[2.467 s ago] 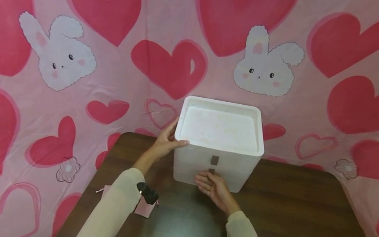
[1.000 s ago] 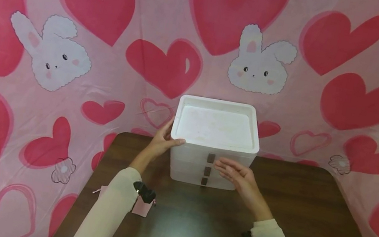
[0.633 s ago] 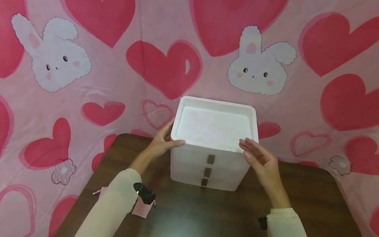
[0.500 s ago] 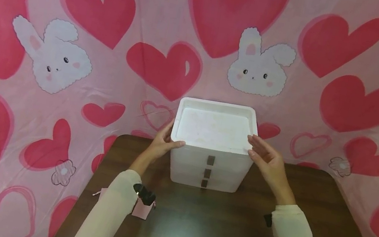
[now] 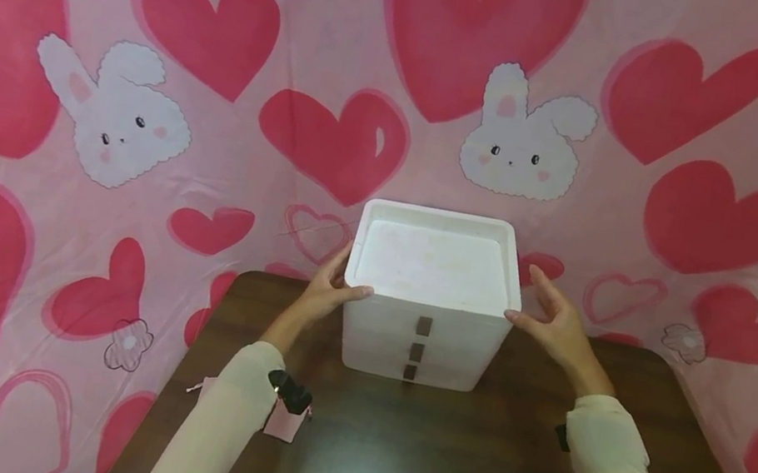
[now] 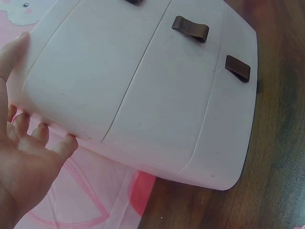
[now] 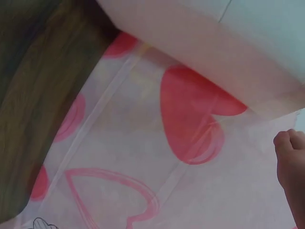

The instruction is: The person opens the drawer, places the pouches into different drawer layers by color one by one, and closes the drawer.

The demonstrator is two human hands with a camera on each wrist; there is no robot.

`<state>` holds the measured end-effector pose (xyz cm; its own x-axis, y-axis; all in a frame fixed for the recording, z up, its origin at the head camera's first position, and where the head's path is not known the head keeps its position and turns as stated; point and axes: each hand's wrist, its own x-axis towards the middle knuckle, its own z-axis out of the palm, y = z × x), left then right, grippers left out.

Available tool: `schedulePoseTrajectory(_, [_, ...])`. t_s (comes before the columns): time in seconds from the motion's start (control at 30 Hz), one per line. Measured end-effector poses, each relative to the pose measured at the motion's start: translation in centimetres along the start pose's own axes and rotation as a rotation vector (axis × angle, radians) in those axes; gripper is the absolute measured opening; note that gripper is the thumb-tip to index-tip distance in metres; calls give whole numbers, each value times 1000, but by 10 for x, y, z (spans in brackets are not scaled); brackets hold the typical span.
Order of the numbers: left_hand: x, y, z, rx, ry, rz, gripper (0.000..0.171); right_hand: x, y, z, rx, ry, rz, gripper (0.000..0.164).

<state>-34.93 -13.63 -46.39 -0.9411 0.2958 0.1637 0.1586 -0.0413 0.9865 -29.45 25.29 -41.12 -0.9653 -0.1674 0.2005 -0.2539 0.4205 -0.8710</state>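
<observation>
Gripping the white drawer box (image 5: 455,345), set on the counter (image 5: 400,460), at its left edge with the left hand (image 5: 323,294); touching its right front corner with the thumb of the right hand (image 5: 560,333), fingers spread.

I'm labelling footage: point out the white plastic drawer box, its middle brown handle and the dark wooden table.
White drawer box (image 5: 430,267), head view: recessed top.
Middle brown handle (image 6: 191,29), left wrist view: looped strap.
Dark wooden table (image 5: 446,460), head view: tabletop.

Heart-print cloth (image 5: 430,161) behind a table (image 5: 453,461) suggests an indoor set.
</observation>
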Motion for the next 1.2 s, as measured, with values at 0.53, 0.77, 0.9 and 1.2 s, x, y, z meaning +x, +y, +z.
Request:
schedulePoseTrajectory(0.53, [-2, -6, 1, -29, -12, 37, 97, 23, 23, 3, -46, -120, 36, 102])
schedulePoseTrajectory(0.77, [1, -1, 2, -20, 1, 18, 97, 26, 21, 4, -52, -110, 57, 102])
schedulePoseTrajectory(0.9, [0, 3, 2, -31, 2, 23, 98, 27, 20, 5, -43, -106, 55, 102])
schedulePoseTrajectory(1.2, [1, 10, -2, 108, -21, 36, 99, 25, 21, 7, -27, -93, 84, 102])
